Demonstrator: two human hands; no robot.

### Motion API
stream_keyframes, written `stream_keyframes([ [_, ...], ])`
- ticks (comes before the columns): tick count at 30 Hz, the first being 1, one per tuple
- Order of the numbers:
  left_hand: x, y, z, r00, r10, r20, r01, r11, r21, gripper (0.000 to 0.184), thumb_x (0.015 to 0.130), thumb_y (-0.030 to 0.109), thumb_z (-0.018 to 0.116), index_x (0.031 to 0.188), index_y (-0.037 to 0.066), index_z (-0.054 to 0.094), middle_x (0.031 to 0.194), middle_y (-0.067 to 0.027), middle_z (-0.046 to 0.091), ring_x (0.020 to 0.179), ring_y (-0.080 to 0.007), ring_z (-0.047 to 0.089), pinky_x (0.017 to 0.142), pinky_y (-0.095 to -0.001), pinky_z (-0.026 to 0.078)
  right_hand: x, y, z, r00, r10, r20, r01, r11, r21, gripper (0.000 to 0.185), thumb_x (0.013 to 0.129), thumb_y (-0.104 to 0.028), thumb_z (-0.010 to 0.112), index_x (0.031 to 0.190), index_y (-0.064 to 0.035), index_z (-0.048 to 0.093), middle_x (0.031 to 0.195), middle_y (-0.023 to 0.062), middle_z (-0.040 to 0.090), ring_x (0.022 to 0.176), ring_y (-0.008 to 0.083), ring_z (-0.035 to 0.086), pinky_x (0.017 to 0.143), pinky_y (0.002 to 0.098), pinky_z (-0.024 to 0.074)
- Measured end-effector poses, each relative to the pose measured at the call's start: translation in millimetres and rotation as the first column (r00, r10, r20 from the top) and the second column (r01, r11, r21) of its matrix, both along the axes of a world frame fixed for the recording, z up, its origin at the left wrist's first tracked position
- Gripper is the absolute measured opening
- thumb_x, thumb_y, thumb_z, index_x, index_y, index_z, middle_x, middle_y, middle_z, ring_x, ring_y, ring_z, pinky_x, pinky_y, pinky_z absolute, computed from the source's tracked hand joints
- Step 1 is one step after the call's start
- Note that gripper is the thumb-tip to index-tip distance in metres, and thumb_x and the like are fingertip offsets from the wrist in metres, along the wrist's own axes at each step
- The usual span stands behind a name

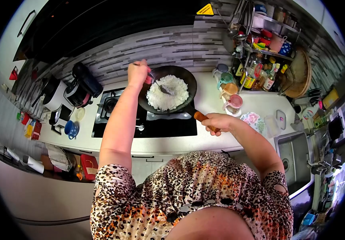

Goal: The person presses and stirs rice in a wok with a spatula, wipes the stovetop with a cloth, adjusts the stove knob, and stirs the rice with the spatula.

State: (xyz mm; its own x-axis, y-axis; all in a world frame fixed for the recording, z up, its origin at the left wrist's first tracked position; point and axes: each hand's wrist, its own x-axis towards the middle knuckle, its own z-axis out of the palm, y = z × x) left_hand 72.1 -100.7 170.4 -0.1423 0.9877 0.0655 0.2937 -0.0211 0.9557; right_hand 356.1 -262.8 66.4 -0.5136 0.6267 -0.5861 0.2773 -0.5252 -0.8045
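A dark wok [192, 82] sits on the black gas stove [164, 130], with a mound of white rice [168, 100] in it. My left hand [138, 73] is closed round the handle of a metal spoon [164, 89], above the wok's left rim. The spoon's bowl rests on the rice. My right hand [217, 123] is closed round the wok's wooden handle [201, 117], to the lower right of the wok.
Lidded seasoning jars [233, 103] stand right of the wok, before bottles [269, 80] on a rack. A floral plate [252, 121] lies near the sink [294, 158]. At the left are a blue cup [71, 129] and a rice cooker [77, 94].
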Motion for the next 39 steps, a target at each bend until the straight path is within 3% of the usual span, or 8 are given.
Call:
stream_keyframes([
  [8, 3, 15, -42, 0.97, 0.071, 0.231, -0.084, 0.995, 0.047, 0.032, 0.09, 0.023, 0.05, 0.067, 0.001, 0.055, 0.063, -0.0087, 0.056, 0.036, -0.0193, 0.051, 0.033, -0.0318, 0.044, 0, 2, 4, 1.0, -0.009, 0.017, 0.009, 1.0, 0.012, 0.02, 0.088, -0.021, 0.048, 0.089, -0.0016, 0.043, 0.069, 0.0045, 0.047, 0.05, 0.0126, 0.049, 0.035, 0.0252, 0.0342],
  [12, 5, 3, -5, 0.974, 0.054, 0.221, -0.08, 0.991, 0.109, 0.035, 0.088, 0.023, 0.048, 0.063, -0.001, 0.054, 0.058, -0.0097, 0.056, 0.036, -0.0204, 0.052, 0.033, -0.0318, 0.043, 1, 0, 1, 1.0, 0.014, 0.013, -0.014, 1.0, 0.002, 0.021, 0.087, -0.022, 0.05, 0.089, -0.0018, 0.044, 0.069, 0.0043, 0.048, 0.05, 0.0125, 0.049, 0.035, 0.0248, 0.034],
  [14, 10, 3, -24, 0.997, 0.042, 0.062, -0.041, 0.999, -0.023, 0.035, 0.089, 0.023, 0.047, 0.065, -0.002, 0.054, 0.061, -0.0104, 0.057, 0.036, -0.0207, 0.053, 0.032, -0.0318, 0.043, 0, 2, 0, 1.0, 0.017, 0.025, -0.016, 0.999, -0.034, 0.02, 0.087, -0.021, 0.05, 0.093, -0.0049, 0.041, 0.07, 0.0037, 0.048, 0.048, 0.0112, 0.047, 0.036, 0.0243, 0.0314],
  [20, 11, 10, -9, 0.993, 0.018, 0.119, -0.017, 1.0, -0.006, 0.028, 0.089, 0.023, 0.048, 0.074, 0.0, 0.053, 0.066, -0.0104, 0.055, 0.04, -0.0214, 0.053, 0.034, -0.0345, 0.046, 3, 4, 0, 1.0, 0.007, 0.018, -0.007, 1.0, -0.012, 0.02, 0.088, -0.022, 0.051, 0.094, -0.0052, 0.041, 0.07, 0.0036, 0.048, 0.048, 0.011, 0.047, 0.036, 0.0243, 0.0316],
  [27, -5, 16, -50, 0.869, 0.159, 0.468, -0.151, 0.987, -0.055, 0.029, 0.091, 0.024, 0.05, 0.071, 0.003, 0.048, 0.068, -0.0091, 0.055, 0.041, -0.0215, 0.053, 0.036, -0.0353, 0.047, -1, 2, 5, 1.0, 0.0, 0.026, 0.0, 1.0, -0.009, 0.02, 0.088, -0.022, 0.05, 0.09, -0.0034, 0.043, 0.068, 0.0036, 0.047, 0.049, 0.0117, 0.048, 0.036, 0.0242, 0.0322],
  [32, -3, -25, -39, 0.973, -0.019, 0.231, 0.031, 0.998, -0.048, 0.031, 0.093, 0.028, 0.048, 0.078, 0.001, 0.054, 0.069, -0.0084, 0.056, 0.041, -0.0193, 0.052, 0.037, -0.0327, 0.047, 0, 1, 1, 0.999, 0.002, 0.048, -0.001, 1.0, -0.013, 0.022, 0.089, -0.023, 0.049, 0.091, -0.0016, 0.042, 0.07, 0.0048, 0.047, 0.051, 0.0129, 0.049, 0.036, 0.0246, 0.0333],
  [34, -1, -40, -51, 0.976, -0.002, 0.216, -0.003, 1.0, 0.02, 0.037, 0.093, 0.025, 0.048, 0.067, 0.001, 0.054, 0.06, -0.0083, 0.053, 0.037, -0.0181, 0.051, 0.034, -0.0309, 0.045, 0, -1, 5, 0.999, -0.011, 0.047, 0.012, 1.0, -0.016, 0.022, 0.088, -0.022, 0.049, 0.092, -0.0022, 0.042, 0.07, 0.0042, 0.047, 0.051, 0.0125, 0.048, 0.036, 0.0243, 0.0331],
  [39, -18, -41, -12, 0.958, 0.061, 0.28, -0.065, 0.998, 0.005, 0.036, 0.092, 0.025, 0.05, 0.065, 0.002, 0.05, 0.065, -0.0093, 0.056, 0.037, -0.0167, 0.05, 0.033, -0.0309, 0.044, 0, 0, 10, 0.999, 0.009, 0.043, -0.009, 1.0, 0.001, 0.019, 0.087, -0.021, 0.049, 0.092, -0.0035, 0.041, 0.069, 0.0032, 0.046, 0.051, 0.0122, 0.048, 0.036, 0.0243, 0.0332],
])
